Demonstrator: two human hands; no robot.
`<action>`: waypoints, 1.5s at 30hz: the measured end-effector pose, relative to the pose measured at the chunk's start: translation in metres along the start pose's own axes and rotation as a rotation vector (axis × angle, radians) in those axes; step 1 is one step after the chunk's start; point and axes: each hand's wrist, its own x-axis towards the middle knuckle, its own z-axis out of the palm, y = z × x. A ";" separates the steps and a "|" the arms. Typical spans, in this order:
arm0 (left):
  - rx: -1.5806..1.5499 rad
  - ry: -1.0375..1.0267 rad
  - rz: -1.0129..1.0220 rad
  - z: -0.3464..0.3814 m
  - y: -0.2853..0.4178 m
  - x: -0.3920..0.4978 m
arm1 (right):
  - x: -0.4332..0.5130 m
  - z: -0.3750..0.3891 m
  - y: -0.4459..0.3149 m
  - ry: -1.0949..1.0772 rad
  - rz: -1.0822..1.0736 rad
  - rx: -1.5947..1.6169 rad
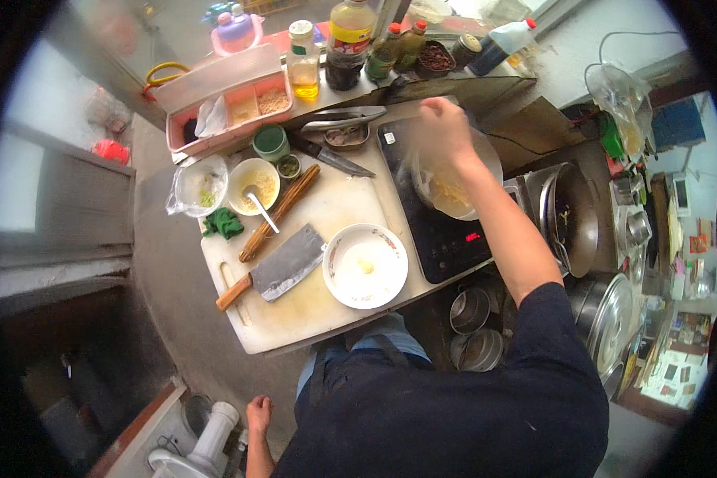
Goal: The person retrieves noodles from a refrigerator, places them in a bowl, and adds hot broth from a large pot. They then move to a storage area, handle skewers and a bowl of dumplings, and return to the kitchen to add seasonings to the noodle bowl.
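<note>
My right hand (445, 128) is raised over a pot (491, 156) on a black induction cooker (433, 257). Pale food (451, 190) lies in the pot. The fingers are bent and partly blurred by steam or motion, so whether they hold anything cannot be told. Low at my left side hangs my left hand (259, 412), its fingers curled, with nothing visible in it. A white patterned bowl (349, 287) with a little yellowish food (366, 266) stands on the white cutting board (310, 325). Beside it lie a cleaver (290, 263) and a bundle of brown sticks (287, 206).
Behind the board are a knife (340, 161), a pink spice box (230, 141) and a bowl with a spoon (236, 185). Bottles, including an oil bottle (303, 60), line the ledge. A wok (579, 221) and a large lidded pot (612, 322) stand at the right.
</note>
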 end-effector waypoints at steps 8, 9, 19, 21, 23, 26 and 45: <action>0.063 0.038 0.096 0.013 0.022 -0.008 | 0.074 -0.035 0.074 0.040 -0.016 -0.253; 0.045 0.012 0.051 0.013 0.013 -0.008 | 0.102 -0.039 0.095 0.036 0.029 -0.319; 0.429 -0.027 0.055 0.054 0.018 -0.100 | 0.222 -0.038 0.095 0.100 0.244 -0.616; 0.357 -0.021 -0.005 0.069 0.016 -0.113 | 0.223 -0.040 0.101 0.080 0.208 -0.666; 0.384 -0.060 -0.057 0.079 0.017 -0.114 | 0.216 -0.047 0.101 0.062 0.119 -0.698; 0.338 -0.050 -0.144 0.083 0.029 -0.109 | 0.186 -0.083 0.084 0.126 -0.014 -0.502; -0.041 -0.131 0.005 0.024 0.049 -0.003 | -0.262 -0.074 -0.058 -0.380 -0.210 0.109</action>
